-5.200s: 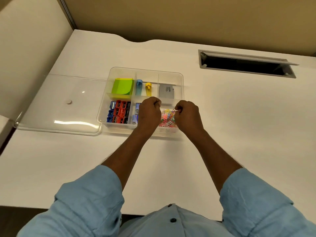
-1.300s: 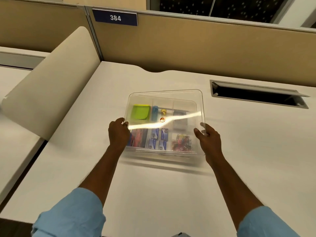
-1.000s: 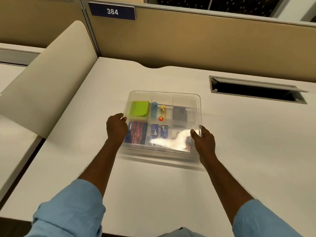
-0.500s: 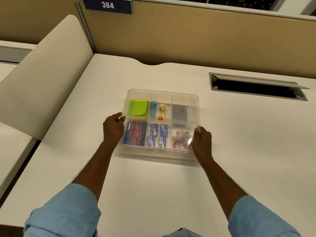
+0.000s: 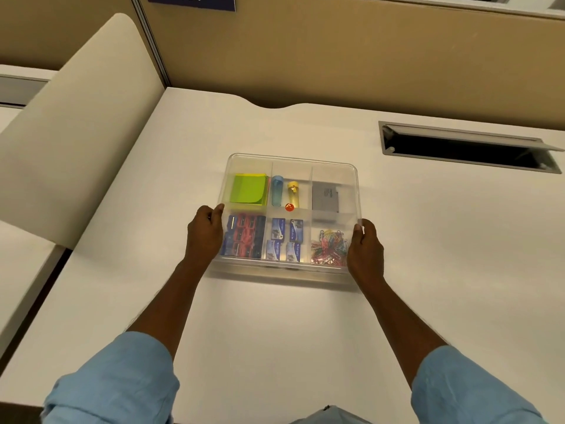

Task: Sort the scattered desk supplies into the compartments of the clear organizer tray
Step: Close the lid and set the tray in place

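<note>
The clear organizer tray point(image 5: 333, 275) sits on the white desk with its clear lid point(image 5: 290, 159) lying flat on top. Through the lid I see green sticky notes point(image 5: 248, 189), a blue tube point(image 5: 277, 191), a yellow tube point(image 5: 293, 192), a grey box point(image 5: 325, 198), red and blue sharpeners point(image 5: 244, 236), small blue staple boxes point(image 5: 286, 238) and coloured paper clips point(image 5: 330, 247), each kind in its own compartment. My left hand point(image 5: 204, 232) grips the lid's left edge. My right hand point(image 5: 365, 250) grips its right edge.
A recessed cable slot point(image 5: 467, 149) with a raised flap lies at the desk's back right. A beige partition point(image 5: 336, 53) runs behind the desk, and a cream divider panel point(image 5: 76, 117) stands along its left side. The desk's front edge is near my sleeves.
The sorting hands left the paper clips, and the lid, earlier lying left of the tray, was carried over it, lowered and now rests flat on the tray.
</note>
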`<state>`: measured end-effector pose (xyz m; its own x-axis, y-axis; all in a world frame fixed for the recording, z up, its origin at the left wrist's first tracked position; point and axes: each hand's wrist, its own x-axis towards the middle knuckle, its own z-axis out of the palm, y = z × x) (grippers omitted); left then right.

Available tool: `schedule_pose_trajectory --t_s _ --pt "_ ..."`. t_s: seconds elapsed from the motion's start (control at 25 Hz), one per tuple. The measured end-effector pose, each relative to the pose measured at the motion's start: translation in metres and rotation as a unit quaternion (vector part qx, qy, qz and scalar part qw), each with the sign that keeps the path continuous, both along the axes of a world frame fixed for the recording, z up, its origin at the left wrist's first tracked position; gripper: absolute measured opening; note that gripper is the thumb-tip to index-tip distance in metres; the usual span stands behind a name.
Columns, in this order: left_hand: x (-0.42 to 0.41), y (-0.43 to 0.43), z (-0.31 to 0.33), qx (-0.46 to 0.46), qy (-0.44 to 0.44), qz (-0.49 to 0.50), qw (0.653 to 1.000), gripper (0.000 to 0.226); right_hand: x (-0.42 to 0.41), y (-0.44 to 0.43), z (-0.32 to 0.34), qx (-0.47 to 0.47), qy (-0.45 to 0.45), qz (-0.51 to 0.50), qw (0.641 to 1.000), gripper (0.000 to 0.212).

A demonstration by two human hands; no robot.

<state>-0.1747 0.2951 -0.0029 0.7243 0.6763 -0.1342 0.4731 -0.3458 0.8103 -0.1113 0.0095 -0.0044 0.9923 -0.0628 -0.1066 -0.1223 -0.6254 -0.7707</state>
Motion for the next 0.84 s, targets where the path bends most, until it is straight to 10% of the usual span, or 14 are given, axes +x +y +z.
schedule_pose_trajectory --t_s 0.44,0.6,0.72,0.84 --pt "0.005 0.01 -0.006 -0.201 0.008 -0.005 0.98 0.044 0.004 0.001 -0.004 -0.061 -0.014 -0.001 0.998 0.039" --pt "0.017 0.02 0.0 -0.128 0.007 -0.043 0.991 0.014 0.017 -0.001 0.01 -0.187 0.025 0.04 0.981 0.033" --pt "0.038 0.031 0.009 -0.028 -0.023 -0.1 0.994 0.048 0.033 0.008 0.024 -0.177 0.067 0.045 0.981 0.069" --pt "0.066 0.031 0.014 0.04 -0.035 -0.087 0.995 0.043 0.058 0.017 0.033 -0.18 0.007 0.03 0.983 0.059"
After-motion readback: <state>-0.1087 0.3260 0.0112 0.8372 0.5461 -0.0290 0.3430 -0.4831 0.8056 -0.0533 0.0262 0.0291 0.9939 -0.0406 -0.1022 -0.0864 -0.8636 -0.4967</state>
